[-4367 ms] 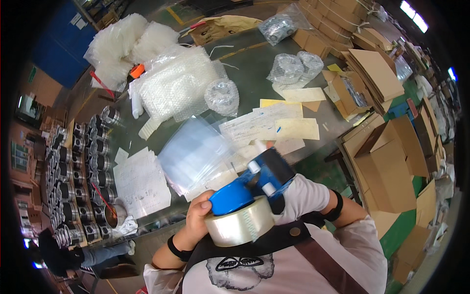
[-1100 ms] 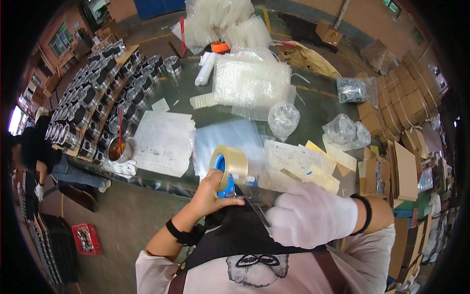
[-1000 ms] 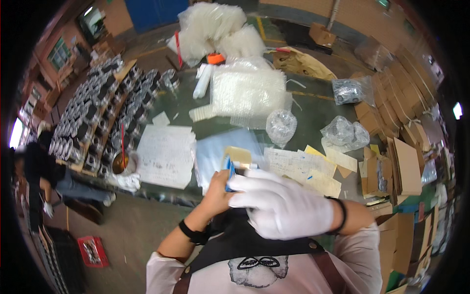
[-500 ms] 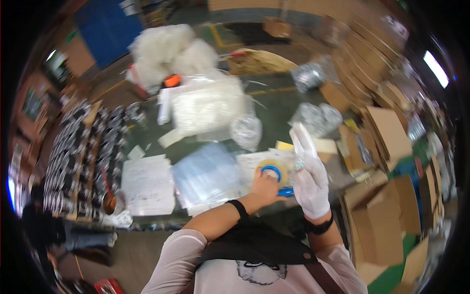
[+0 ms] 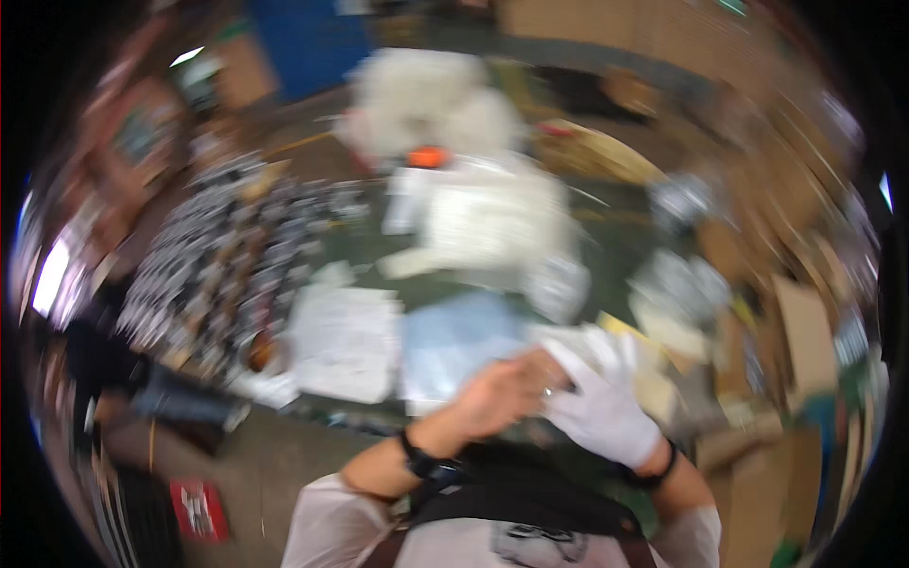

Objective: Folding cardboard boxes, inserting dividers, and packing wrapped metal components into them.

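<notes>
My bare left hand (image 5: 507,393) meets my white-gloved right hand (image 5: 606,402) in front of me, above the near edge of the table. The left fingers are curled and closed against the glove; motion smears them, and a tiny shiny spot shows between the hands. What they pinch cannot be made out. On the glove, the fingers look spread apart. Just beyond the left hand lie bluish clear plastic sheets (image 5: 459,331), with white written papers (image 5: 346,341) to their left. The blue-cored tape roll cannot be seen now.
A pile of white plastic bags (image 5: 492,222) lies mid-table, with an orange roll (image 5: 428,157) behind. Rows of wrapped parts (image 5: 213,260) and a small cup (image 5: 263,350) occupy the left. Cardboard boxes (image 5: 803,331) crowd the right. A person (image 5: 104,360) is at far left.
My left hand has left the tape roll and come to the gloved hand, which has lowered toward me with its fingers spreading. The whole view has swung left and blurred.
</notes>
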The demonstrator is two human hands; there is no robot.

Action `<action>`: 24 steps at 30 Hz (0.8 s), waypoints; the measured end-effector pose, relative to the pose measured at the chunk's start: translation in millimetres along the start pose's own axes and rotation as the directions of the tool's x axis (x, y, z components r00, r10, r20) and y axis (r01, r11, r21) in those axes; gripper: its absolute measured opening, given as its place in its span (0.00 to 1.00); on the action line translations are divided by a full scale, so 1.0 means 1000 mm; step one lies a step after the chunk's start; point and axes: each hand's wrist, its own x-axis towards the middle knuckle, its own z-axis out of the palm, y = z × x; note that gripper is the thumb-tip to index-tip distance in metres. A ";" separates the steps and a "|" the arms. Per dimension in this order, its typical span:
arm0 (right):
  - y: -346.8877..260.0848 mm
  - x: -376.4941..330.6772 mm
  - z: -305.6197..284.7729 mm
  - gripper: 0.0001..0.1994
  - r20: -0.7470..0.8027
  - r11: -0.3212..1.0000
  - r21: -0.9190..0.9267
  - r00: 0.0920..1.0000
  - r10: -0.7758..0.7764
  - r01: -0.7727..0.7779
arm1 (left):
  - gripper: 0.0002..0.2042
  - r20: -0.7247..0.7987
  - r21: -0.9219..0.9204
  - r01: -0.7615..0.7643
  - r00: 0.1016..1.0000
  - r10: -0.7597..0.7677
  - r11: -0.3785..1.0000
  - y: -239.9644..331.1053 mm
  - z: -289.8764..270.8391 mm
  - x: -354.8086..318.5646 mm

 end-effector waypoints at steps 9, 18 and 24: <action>-0.036 0.064 0.087 0.24 -0.034 0.765 0.638 0.990 0.140 -0.087 | 0.19 -0.391 0.300 -0.299 0.828 0.403 0.906 -0.012 -0.016 -0.075; -0.088 0.165 0.153 0.07 0.109 0.467 0.882 0.992 -0.064 -0.067 | 0.13 -0.419 -0.181 -0.491 0.822 0.385 0.852 0.057 -0.064 -0.154; -0.102 0.246 0.198 0.06 -0.080 0.825 0.563 0.997 -0.006 0.050 | 0.16 -0.537 -0.091 -0.422 0.783 0.312 0.902 0.139 -0.130 -0.158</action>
